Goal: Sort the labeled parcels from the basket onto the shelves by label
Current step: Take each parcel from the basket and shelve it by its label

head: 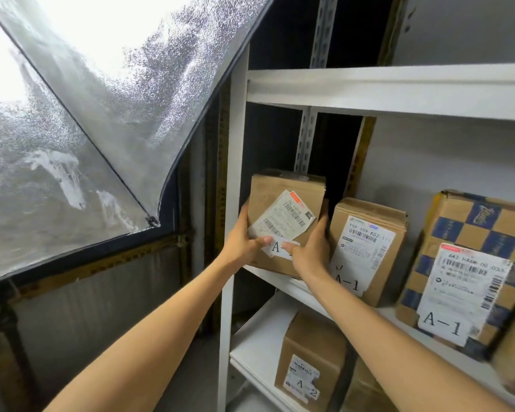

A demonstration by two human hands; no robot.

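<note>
Both hands hold one brown cardboard parcel [286, 200] at the left end of the middle shelf [382, 312] of a white rack. The left hand [244, 243] grasps its left side, fingers wrapped behind and thumb pressed across the front. The right hand [309, 251] grasps its right side in the same way. The two thumbs meet over a small white tag [275, 248] low on the front, which reads "A-", with the rest covered. A shipping label [283, 218] with barcodes sits crooked above the tag. The parcel stands upright just inside the rack's left post [235, 162], with its bottom at the shelf's front edge. Whether it rests on the board or is held just above it cannot be told.

Just to its right on the same shelf stands a second parcel [369, 248], brown and marked "A-1", close beside the right hand. Further right leans a blue-checked parcel [470, 233], also marked "A-1".

On the lower shelf [259, 337] stands a brown box [309, 361] marked "A-2". The upper shelf [399, 90] runs above. A frosted pane [72, 129] fills the left of the view.
</note>
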